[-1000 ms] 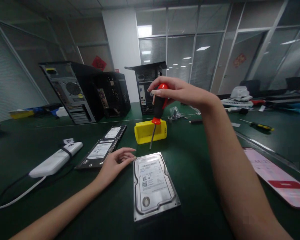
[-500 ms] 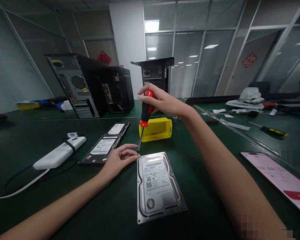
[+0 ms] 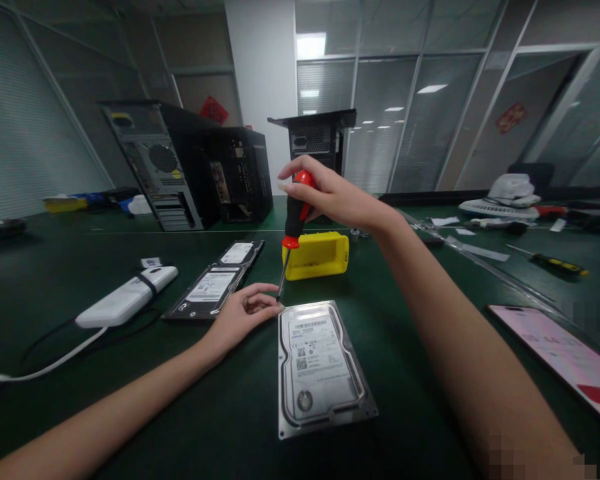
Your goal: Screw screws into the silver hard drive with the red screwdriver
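A silver hard drive point(image 3: 325, 363) lies label up on the dark green table in front of me. My right hand point(image 3: 320, 190) is closed round the black-and-red handle of a screwdriver point(image 3: 293, 220), held from above and slightly tilted. The shaft runs down to the drive's far left corner. There, my left hand point(image 3: 247, 310) rests on the table with curled fingers, thumb and fingertips at that corner beside the screwdriver tip. Whatever is between those fingertips is too small to make out. Just behind the drive, a yellow plastic bin point(image 3: 337, 267) lies with its opening facing me.
Two more drives point(image 3: 215, 283) lie left of the bin. Farther left is a white power strip point(image 3: 127, 300) with cables. Computer cases point(image 3: 185, 167) stand at the back. On the right are a phone point(image 3: 555, 353), a yellow-and-black screwdriver point(image 3: 560, 265) and a clear strip.
The whole view has shifted slightly, moving the scene right and a little up. Both hands keep the same hold and position at the drive's corner.
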`<state>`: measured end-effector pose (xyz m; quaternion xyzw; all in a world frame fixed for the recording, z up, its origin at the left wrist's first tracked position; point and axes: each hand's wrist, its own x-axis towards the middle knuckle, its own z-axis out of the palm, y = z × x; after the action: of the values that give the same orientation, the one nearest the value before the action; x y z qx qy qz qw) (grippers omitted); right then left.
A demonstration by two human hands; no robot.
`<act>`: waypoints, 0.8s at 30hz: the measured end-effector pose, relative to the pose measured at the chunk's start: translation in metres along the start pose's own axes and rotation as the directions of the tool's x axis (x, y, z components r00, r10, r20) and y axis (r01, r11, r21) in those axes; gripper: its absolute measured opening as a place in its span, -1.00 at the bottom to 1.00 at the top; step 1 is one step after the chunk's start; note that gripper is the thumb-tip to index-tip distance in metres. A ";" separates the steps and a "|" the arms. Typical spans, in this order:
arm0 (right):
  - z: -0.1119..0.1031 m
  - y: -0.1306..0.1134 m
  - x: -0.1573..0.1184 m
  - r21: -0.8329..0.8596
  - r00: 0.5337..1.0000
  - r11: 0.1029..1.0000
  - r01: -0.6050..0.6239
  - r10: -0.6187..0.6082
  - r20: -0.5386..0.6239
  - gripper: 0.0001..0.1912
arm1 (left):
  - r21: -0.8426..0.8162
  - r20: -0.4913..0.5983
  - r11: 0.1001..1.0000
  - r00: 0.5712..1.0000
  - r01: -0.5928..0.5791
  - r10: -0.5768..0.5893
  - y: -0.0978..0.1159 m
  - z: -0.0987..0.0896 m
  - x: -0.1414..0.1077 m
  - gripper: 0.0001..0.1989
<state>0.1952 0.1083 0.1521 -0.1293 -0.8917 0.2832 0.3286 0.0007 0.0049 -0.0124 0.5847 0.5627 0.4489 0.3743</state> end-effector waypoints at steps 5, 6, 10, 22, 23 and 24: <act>-0.001 -0.001 0.000 -0.019 1.000 1.000 -0.004 0.005 0.018 -0.72 | 0.000 -0.011 1.000 1.000 0.014 -0.014 0.003 0.001 -0.002 -0.56; 0.000 -0.001 0.000 -0.029 1.000 1.000 -0.004 0.005 0.022 -0.72 | 0.004 -0.012 1.000 1.000 0.017 -0.017 0.005 0.001 -0.002 -0.56; 0.001 0.001 0.001 -0.069 0.999 0.997 0.041 -0.039 0.034 -0.72 | 0.011 -0.014 1.000 1.000 0.025 -0.025 0.007 0.002 -0.003 -0.55; 0.014 0.000 0.006 -0.160 0.989 0.976 0.147 -0.145 0.021 -0.69 | -0.054 -0.002 0.994 0.996 0.093 -0.093 0.009 0.001 -0.001 -0.53; 0.015 0.000 0.006 -0.160 0.989 0.976 0.148 -0.146 0.025 -0.69 | -0.064 0.005 0.992 0.994 0.107 -0.107 0.010 0.001 -0.001 -0.52; 0.015 -0.001 0.006 -0.161 0.988 0.975 0.152 -0.150 0.026 -0.69 | -0.074 0.011 0.990 0.993 0.120 -0.120 0.010 0.000 -0.001 -0.52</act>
<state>0.1806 0.1042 0.1465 -0.0855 -0.9213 0.1845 0.3313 0.0043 0.0031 -0.0030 0.5370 0.5784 0.4442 0.4239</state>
